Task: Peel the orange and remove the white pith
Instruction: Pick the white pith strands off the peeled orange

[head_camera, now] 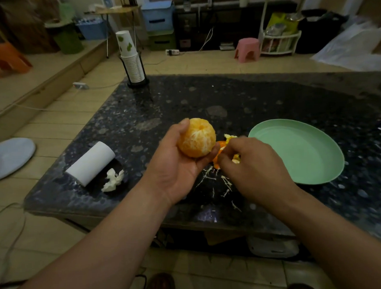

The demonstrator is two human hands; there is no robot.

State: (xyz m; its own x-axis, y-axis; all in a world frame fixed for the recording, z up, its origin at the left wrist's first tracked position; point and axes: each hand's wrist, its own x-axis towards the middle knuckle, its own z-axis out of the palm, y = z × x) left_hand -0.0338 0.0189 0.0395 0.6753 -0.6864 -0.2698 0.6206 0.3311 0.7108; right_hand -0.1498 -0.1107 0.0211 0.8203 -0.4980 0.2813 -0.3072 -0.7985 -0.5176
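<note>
1. The left hand (pixel 177 166) cups the round peeled orange (pixel 197 138) from below and from the left. The thumb curls over the top and the fingers wrap underneath. The fruit is raised above the table, its pale orange surface veined with a white, netted film of pith.
2. Just right of that grip, the right hand (pixel 257 163) has its fingers curled tight on ragged orange-and-white peel scraps (pixel 219 151), which touch the fruit's lower right side.
3. Beneath both hands, thin white pith strands (pixel 225 182) lie scattered on the black speckled stone tabletop (pixel 248 103), near its front edge.
4. Just right of the right hand, a smooth, shallow, mint-green round plate (pixel 304 151) lies flat.
5. Well to the left of the grip, a white paper roll (pixel 91 164) lies on its side near the table's left edge. A crumpled white tissue (pixel 113 179) is just beside it, and open stone separates them from the left hand.
6. Far beyond the orange, at the far left corner, a tall stack of ribbed white paper cups (pixel 131 60) stands in a black wire holder. The top cup has green blotches, and a broad stretch of stone lies between the stack and the fruit.
</note>
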